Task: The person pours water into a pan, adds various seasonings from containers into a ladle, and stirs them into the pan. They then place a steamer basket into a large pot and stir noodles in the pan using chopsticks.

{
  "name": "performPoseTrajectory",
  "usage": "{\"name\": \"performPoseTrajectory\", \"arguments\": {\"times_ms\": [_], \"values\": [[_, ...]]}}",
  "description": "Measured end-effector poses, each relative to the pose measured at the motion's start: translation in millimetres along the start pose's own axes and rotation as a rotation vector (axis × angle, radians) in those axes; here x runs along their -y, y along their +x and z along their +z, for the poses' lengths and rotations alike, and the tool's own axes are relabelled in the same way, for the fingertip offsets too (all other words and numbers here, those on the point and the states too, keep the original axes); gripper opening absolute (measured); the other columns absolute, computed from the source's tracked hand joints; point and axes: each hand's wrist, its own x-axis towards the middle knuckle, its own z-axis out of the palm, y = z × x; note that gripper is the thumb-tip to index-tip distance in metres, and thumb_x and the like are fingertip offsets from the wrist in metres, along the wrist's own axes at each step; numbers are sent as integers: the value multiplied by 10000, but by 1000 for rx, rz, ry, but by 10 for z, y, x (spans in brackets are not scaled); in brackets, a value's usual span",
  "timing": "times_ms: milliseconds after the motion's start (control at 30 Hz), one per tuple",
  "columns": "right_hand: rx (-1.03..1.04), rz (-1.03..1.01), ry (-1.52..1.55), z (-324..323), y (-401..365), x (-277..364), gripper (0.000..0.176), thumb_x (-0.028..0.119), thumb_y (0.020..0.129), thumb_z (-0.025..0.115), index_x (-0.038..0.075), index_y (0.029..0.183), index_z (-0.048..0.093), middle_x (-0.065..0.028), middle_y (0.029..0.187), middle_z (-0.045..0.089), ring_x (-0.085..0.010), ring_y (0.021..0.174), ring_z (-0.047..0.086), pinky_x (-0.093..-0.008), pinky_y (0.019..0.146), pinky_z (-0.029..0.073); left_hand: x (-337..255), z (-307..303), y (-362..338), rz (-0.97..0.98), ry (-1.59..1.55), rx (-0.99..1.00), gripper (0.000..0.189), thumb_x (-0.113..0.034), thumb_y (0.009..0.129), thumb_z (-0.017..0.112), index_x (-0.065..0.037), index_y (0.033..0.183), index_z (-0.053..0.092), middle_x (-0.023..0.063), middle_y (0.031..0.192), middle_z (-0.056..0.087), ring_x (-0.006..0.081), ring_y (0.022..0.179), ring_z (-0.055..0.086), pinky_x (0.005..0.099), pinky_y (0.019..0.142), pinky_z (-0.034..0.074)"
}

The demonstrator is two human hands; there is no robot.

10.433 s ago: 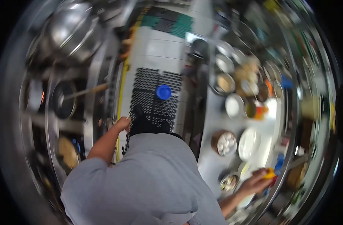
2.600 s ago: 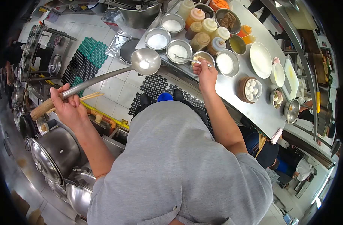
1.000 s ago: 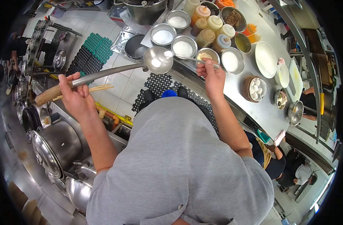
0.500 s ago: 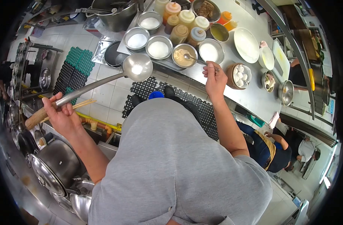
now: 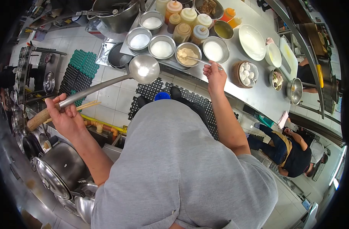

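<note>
My left hand (image 5: pixel 67 118) is closed round the wooden handle of a large steel ladle (image 5: pixel 144 70), whose bowl hangs over the floor beside the counter edge. A pair of wooden chopsticks (image 5: pixel 89 104) sticks out from the same hand. My right hand (image 5: pixel 215 77) pinches a small metal spoon (image 5: pixel 202 61), its tip down in the beige paste (image 5: pixel 186 55) in a round metal container. Beside that container stand metal containers of white powder (image 5: pixel 161 49) (image 5: pixel 213 51).
Squeeze bottles (image 5: pixel 182 33) stand behind the containers. White plates (image 5: pixel 252 42), a basket of white balls (image 5: pixel 247 74) and small bowls (image 5: pixel 276 79) are on the steel counter (image 5: pixel 254 95). Pots (image 5: pixel 63 164) are at lower left. A person (image 5: pixel 293 152) stands at right.
The spoon's tip has moved left and deeper into the beige paste, and my right hand has shifted with it. The person at right has changed posture. The view has shifted slightly.
</note>
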Motion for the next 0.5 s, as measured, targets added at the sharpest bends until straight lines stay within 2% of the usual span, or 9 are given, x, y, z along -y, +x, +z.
{"name": "performPoseTrajectory", "arguments": {"times_ms": [500], "values": [[-19, 63, 50, -51, -39, 35, 306, 223, 1162, 570, -45, 1278, 664, -129, 993, 746, -179, 825, 711, -317, 746, 597, 7, -13, -60, -21, -5, -12, 434, -387, 1170, 567, 20, 1062, 675, 204, 983, 749, 71, 525, 441, 224, 460, 373]]}}
